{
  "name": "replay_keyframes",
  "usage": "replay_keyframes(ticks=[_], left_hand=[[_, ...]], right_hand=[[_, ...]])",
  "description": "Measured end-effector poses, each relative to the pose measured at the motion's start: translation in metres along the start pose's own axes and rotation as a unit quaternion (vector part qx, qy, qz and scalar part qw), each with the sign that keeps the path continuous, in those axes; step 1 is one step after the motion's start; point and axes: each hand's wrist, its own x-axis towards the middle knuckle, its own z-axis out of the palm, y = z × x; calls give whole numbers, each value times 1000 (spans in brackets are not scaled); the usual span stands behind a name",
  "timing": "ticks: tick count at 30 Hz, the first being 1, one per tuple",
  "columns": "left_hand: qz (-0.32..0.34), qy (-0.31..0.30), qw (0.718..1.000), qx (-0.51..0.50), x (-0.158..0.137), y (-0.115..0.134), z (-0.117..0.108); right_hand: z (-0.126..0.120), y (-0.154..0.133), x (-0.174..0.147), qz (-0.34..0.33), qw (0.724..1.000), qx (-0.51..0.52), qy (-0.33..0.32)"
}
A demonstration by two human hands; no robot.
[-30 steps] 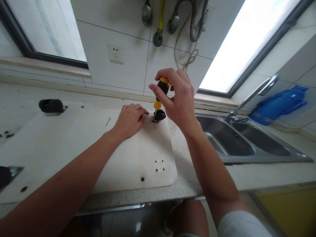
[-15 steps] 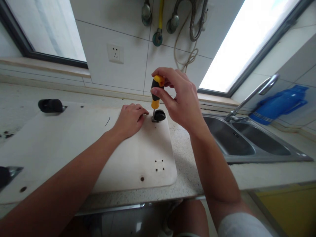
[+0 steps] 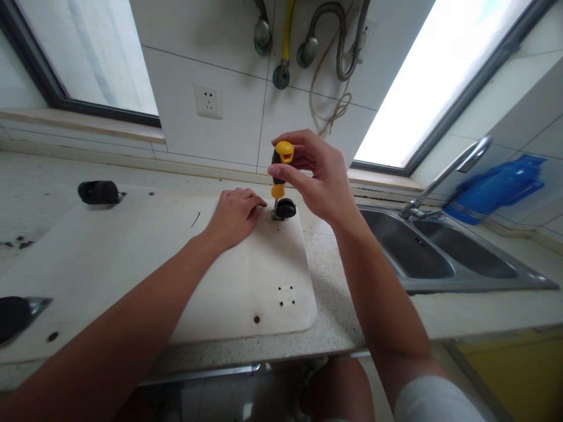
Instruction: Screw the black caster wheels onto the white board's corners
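My right hand (image 3: pixel 319 179) is closed around the black and yellow handle of a screwdriver (image 3: pixel 278 190), thumb in front and fingers behind. The shaft points down to the metal mount of a black caster wheel (image 3: pixel 287 208) near the far right corner of a white board (image 3: pixel 211 305). A screw under the tip is too small to make out. Resting on the board just left of that caster, my left hand (image 3: pixel 233 220) has its fingers laid down, the index finger toward the mount. Two more black casters, the far-left one (image 3: pixel 100 192) and the near-left one (image 3: pixel 15 319), sit on the board.
The board lies on a speckled countertop (image 3: pixel 334 293). To the right is a steel double sink (image 3: pixel 440 275) with a faucet (image 3: pixel 457 158) and a blue pitcher-like container (image 3: pixel 501 187). Pipes, a yellow hose (image 3: pixel 288 35) and a socket (image 3: pixel 208 101) are on the wall.
My right hand has turned slightly on the screwdriver handle, whose top now leans a little toward me. The view has shifted slightly; my left hand stays on the board.
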Motion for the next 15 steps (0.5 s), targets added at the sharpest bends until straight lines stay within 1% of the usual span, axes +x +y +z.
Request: replay_keyframes(ticks=[2,3,4,6,8,10,11,12,13,14,15], left_hand=[[2,-3,1000,-2,0,0,0],[4,-3,1000,-3,0,0,1],[7,-3,1000,-5,0,-1,1],[11,1,1000,-9,1,-2,2],[12,4,1000,-12,1,-3,3],[13,7,1000,-11,1,-4,3],[14,8,1000,-10,1,-4,2],[16,9,1000,-10,1,-3,2],[17,10,1000,-9,1,-3,1],[16,12,1000,-10,0,-2,-1],[15,13,1000,-12,0,0,-3]], right_hand=[[-3,-3,2,-6,1000,0,21],[-6,-7,4,-12,999,-2,45],[-10,-13,5,-21,997,-8,79],[-18,-28,3,-45,985,-19,167],[-22,-47,-11,-67,960,-13,273],[-20,-67,-42,-57,921,16,384],[-16,-76,-64,-20,901,30,433],[-10,-86,-91,41,879,44,474],[-3,-96,-120,117,856,55,501],[5,-106,-151,200,830,57,518],[14,-116,-182,269,808,42,522]])
